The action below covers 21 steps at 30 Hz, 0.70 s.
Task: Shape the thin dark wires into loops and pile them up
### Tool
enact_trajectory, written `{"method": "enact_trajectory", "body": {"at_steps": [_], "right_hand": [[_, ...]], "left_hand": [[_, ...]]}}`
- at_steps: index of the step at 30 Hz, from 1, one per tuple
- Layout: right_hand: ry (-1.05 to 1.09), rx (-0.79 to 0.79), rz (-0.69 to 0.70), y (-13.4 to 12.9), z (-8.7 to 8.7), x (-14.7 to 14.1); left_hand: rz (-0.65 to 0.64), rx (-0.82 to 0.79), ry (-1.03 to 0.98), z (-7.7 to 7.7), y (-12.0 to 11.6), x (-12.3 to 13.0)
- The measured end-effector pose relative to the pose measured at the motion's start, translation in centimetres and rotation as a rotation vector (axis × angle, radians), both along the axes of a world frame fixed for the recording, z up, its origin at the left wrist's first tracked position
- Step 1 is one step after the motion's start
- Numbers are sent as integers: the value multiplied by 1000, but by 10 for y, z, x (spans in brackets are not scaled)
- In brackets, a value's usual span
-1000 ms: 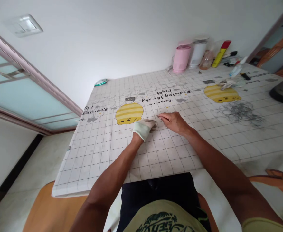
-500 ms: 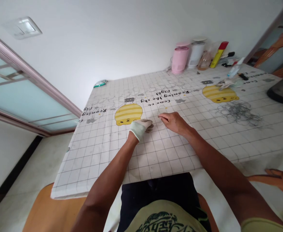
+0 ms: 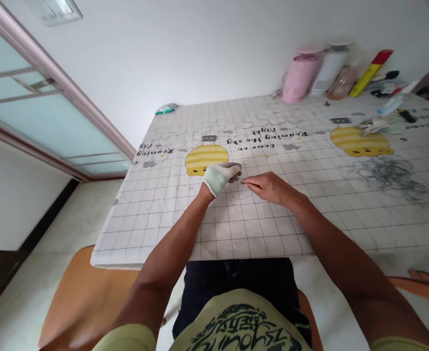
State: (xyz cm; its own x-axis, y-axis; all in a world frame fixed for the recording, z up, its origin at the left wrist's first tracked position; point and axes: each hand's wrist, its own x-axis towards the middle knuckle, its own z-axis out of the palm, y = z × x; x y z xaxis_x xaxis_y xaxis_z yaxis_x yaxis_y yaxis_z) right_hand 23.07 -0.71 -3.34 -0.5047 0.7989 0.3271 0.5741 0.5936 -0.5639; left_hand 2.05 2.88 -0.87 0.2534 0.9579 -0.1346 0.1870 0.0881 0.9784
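My left hand (image 3: 223, 176), in a pale glove with grey fingers, is closed in a pinch above the tablecloth, beside a printed yellow bear. Just to its right, my bare right hand (image 3: 267, 187) is closed too, thumb against forefinger, its tip pointing at the glove. A faint thin wire (image 3: 240, 198) curves below and between the two hands; its ends are too fine to follow into the fingers. Far to the right lies a loose tangle of thin grey wire (image 3: 390, 176). Faint curled wire pieces (image 3: 251, 118) lie in a row along the back of the table.
The grid-patterned tablecloth (image 3: 155, 222) covers the table. A pink cylinder (image 3: 299, 79), a white cylinder (image 3: 329, 70), a bottle (image 3: 341, 83) and a yellow-red box (image 3: 371, 73) stand by the wall. A crumpled glove (image 3: 380, 124) lies right. A green-edged packet (image 3: 166, 109) sits at the back-left corner.
My left hand has lifted and turned, its fingers now closer to my right hand. The whole view has shifted, so the things at the back right appear further right.
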Motion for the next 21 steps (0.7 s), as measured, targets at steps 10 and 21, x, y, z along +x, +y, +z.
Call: {"method": "enact_trajectory", "body": {"at_steps": [10, 21], "right_hand": [[151, -340, -29, -8, 14, -1], [358, -498, 93, -6, 20, 1]], "left_hand": [[4, -79, -123, 4, -2, -2], [-105, -184, -429, -10, 5, -10]]}}
